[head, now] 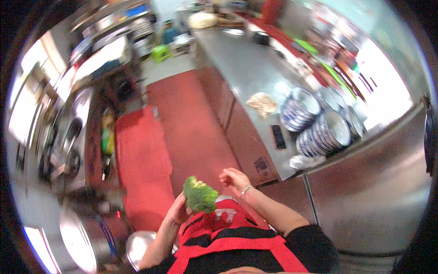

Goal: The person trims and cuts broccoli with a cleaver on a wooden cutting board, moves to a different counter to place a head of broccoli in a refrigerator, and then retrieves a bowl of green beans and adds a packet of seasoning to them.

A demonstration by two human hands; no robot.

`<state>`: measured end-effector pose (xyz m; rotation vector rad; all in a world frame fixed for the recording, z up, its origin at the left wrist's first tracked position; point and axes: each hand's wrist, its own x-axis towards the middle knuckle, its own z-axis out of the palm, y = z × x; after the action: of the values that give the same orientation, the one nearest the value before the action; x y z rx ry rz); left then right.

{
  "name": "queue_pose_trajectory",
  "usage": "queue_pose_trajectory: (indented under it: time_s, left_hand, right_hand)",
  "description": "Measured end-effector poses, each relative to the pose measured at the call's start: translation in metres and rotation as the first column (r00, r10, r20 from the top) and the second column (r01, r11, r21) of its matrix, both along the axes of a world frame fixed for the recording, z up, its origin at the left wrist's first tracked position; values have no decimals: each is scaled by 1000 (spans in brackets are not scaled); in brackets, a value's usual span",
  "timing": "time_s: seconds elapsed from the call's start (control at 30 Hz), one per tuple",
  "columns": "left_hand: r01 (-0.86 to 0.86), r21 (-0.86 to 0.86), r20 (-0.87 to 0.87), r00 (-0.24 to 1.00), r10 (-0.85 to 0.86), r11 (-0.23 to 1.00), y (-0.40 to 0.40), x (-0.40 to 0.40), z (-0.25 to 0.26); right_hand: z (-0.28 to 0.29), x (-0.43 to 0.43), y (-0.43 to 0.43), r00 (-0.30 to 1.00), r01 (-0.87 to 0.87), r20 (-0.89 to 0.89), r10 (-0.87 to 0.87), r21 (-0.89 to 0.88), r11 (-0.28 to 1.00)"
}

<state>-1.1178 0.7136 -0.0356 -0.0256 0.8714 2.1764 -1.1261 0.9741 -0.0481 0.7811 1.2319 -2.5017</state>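
A head of green broccoli [202,197] is held in my left hand [179,209], in front of the red apron [232,215] I wear. The fingers are partly hidden behind the broccoli. To the right of it, and apart from it, my right hand [235,179] is raised with its fingers curled. A bracelet [246,189] circles that wrist. Nothing plainly shows in the right hand, but blur hides whether its fingers are closed.
Along the right runs a steel counter [236,65] bearing a crumpled cloth [261,103], a dark phone [278,137] and stacked blue-and-white bowls [323,133]. Red mats [143,154] cover the floor. A stove [73,137] stands left, and a metal bowl [138,245] is lower left.
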Motion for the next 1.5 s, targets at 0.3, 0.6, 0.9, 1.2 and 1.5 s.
queue_pose_trajectory:
  time_s: [0.3,0.6,0.9,1.2,1.5]
  left_hand:
    - [37,34,16,999,-38,999,62,-213,-31]
    - [114,48,-39,993,-112,992,110,-420,-12]
    - [368,-30,109,926,-363,930,145,-635,-19]
    - [691,-248,204,722,-661,678,203,-782,-2]
    - [831,-346,249,529,-811,436,304,-812,22]
  right_hand:
    - [-129,-234,99,905,369,286,-313,-164,915]
    - [-211,-410,176,663,656,463,-588,19,754]
    - [-269,-508,214,133,975,478,-868,96,202]
    - [-286,-548,197,17,951,447,-894,-284,-124]
    - [-293,-583,199,103,995,277,-955,-10,104]
